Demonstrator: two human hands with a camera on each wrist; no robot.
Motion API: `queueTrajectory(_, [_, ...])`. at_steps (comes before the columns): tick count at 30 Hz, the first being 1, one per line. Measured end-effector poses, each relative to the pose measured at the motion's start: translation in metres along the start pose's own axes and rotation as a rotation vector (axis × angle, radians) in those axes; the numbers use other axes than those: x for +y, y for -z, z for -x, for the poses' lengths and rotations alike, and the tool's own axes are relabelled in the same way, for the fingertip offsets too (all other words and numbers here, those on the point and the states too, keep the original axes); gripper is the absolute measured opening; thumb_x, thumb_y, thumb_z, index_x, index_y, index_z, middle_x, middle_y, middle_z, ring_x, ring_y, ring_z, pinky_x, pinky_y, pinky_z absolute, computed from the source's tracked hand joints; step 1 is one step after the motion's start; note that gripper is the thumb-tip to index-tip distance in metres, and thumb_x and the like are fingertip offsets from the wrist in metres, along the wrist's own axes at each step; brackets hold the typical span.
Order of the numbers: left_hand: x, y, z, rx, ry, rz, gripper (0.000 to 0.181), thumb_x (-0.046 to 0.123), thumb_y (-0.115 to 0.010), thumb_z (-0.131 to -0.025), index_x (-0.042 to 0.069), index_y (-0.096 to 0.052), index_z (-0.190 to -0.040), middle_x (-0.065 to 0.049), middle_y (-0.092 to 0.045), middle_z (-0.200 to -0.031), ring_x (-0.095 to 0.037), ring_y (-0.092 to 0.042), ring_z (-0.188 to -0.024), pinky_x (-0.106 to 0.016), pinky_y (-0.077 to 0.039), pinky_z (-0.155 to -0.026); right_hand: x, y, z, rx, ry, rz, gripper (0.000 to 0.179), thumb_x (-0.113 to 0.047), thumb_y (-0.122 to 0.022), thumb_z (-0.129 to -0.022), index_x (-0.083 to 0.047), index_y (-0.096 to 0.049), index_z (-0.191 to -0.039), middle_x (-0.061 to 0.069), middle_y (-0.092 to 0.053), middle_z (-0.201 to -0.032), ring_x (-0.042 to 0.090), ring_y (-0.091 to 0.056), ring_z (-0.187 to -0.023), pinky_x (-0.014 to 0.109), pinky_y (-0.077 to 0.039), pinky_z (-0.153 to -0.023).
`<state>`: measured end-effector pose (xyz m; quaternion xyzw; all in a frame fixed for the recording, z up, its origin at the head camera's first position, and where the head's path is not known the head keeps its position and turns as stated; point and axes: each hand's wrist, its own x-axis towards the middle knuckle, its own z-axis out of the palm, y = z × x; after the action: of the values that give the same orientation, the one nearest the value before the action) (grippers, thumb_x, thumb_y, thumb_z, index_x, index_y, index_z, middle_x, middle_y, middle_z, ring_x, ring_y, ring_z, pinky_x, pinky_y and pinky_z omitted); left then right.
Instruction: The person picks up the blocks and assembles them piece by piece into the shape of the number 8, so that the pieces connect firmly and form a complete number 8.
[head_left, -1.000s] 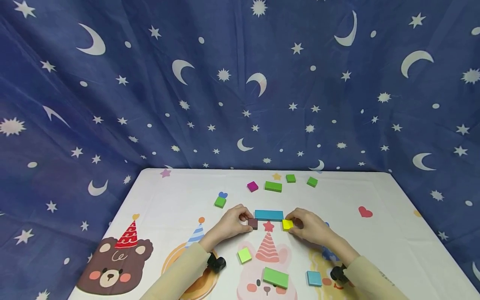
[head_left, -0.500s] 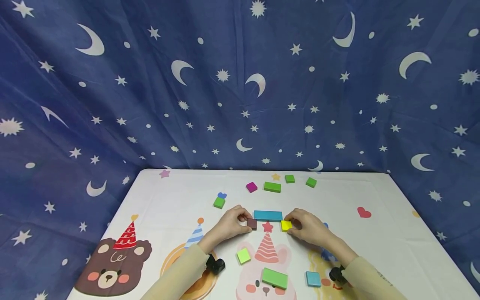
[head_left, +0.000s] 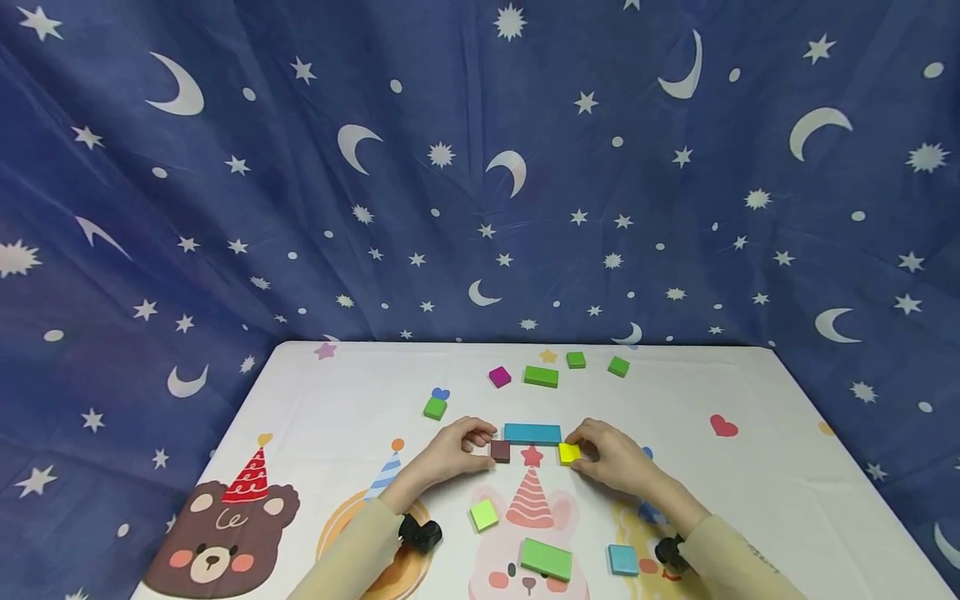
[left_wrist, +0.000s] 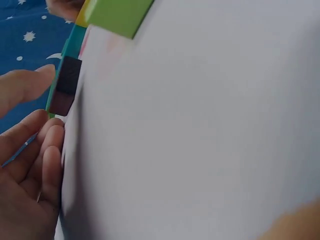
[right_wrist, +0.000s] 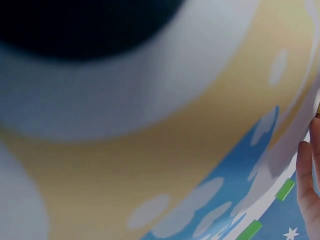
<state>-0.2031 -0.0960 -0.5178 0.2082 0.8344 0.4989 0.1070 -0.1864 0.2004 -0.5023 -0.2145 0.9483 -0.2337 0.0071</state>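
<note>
A long blue block (head_left: pixel 532 434) lies across the middle of the table. Just in front of its left end sits a dark brown block (head_left: pixel 500 452), and a yellow block (head_left: pixel 568 454) is at its right end. My left hand (head_left: pixel 450 454) is beside the brown block, thumb and fingers parted around its left side. In the left wrist view, the thumb and fingertips (left_wrist: pixel 42 117) stand spread next to the brown block (left_wrist: pixel 66 86). My right hand (head_left: pixel 618 457) pinches the yellow block between thumb and index finger. Only the edge of this hand (right_wrist: pixel 310 190) shows in the right wrist view.
Nearer me lie a light green square block (head_left: pixel 483 515), a long green block (head_left: pixel 546 559) and a light blue block (head_left: pixel 623 560). Farther back are a magenta block (head_left: pixel 499 377), a green bar (head_left: pixel 541 377) and several small green blocks. A starry blue curtain (head_left: pixel 420 167) hangs behind.
My left hand has let go of the brown block, its thumb and fingers drawing slightly left. The right hand stays on the yellow block. The head view has shifted a little.
</note>
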Motion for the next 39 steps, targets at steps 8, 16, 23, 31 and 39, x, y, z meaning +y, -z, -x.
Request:
queueTrajectory(8, [0.003, 0.002, 0.014, 0.116, 0.062, 0.064, 0.035, 0.011, -0.072, -0.082, 0.0, -0.064, -0.115, -0.013, -0.067, -0.102, -0.012, -0.06, -0.086, -0.016, -0.05, -0.075, 0.0, 0.001, 0.0, 0.001, 0.002, 0.012, 0.027, -0.019, -0.079, -0.077, -0.016, -0.068, -0.102, -0.009, -0.059, -0.092, 0.007, -0.049, -0.081, 0.023, -0.045, -0.073])
queueTrajectory(16, [0.009, 0.002, 0.027, 0.17, 0.063, 0.049, 0.032, 0.012, -0.072, -0.084, 0.002, -0.065, -0.114, -0.012, -0.067, -0.098, -0.014, -0.062, -0.085, -0.017, -0.05, -0.073, -0.001, 0.003, 0.0, 0.001, -0.01, 0.01, 0.027, -0.018, -0.078, -0.077, -0.016, -0.068, -0.101, -0.009, -0.058, -0.09, 0.008, -0.048, -0.08, 0.022, -0.044, -0.072])
queueTrajectory(23, [0.018, 0.0, 0.048, 0.182, 0.078, 0.028, 0.03, 0.016, -0.072, -0.084, 0.005, -0.067, -0.111, -0.011, -0.068, -0.099, -0.011, -0.063, -0.083, -0.018, -0.049, -0.071, -0.001, 0.0, 0.0, -0.005, -0.014, -0.004, 0.027, -0.018, -0.078, -0.078, -0.016, -0.068, -0.102, -0.009, -0.058, -0.091, 0.008, -0.048, -0.082, 0.023, -0.045, -0.073])
queueTrajectory(31, [0.026, -0.005, 0.067, 0.217, 0.127, 0.055, 0.029, 0.018, -0.074, -0.082, 0.007, -0.068, -0.108, -0.009, -0.069, -0.098, -0.009, -0.062, -0.082, -0.019, -0.048, -0.07, -0.003, 0.0, -0.001, -0.007, -0.003, 0.005, 0.026, -0.019, -0.078, -0.078, -0.016, -0.067, -0.102, -0.009, -0.057, -0.091, 0.008, -0.048, -0.082, 0.023, -0.046, -0.074])
queueTrajectory(39, [0.032, -0.012, 0.078, 0.251, 0.19, 0.095, 0.03, 0.018, -0.073, -0.082, 0.008, -0.068, -0.109, -0.009, -0.069, -0.101, -0.005, -0.06, -0.083, -0.018, -0.049, -0.073, -0.002, -0.001, -0.001, -0.007, -0.015, 0.01, 0.026, -0.02, -0.078, -0.077, -0.017, -0.067, -0.101, -0.009, -0.058, -0.092, 0.008, -0.049, -0.083, 0.024, -0.047, -0.076])
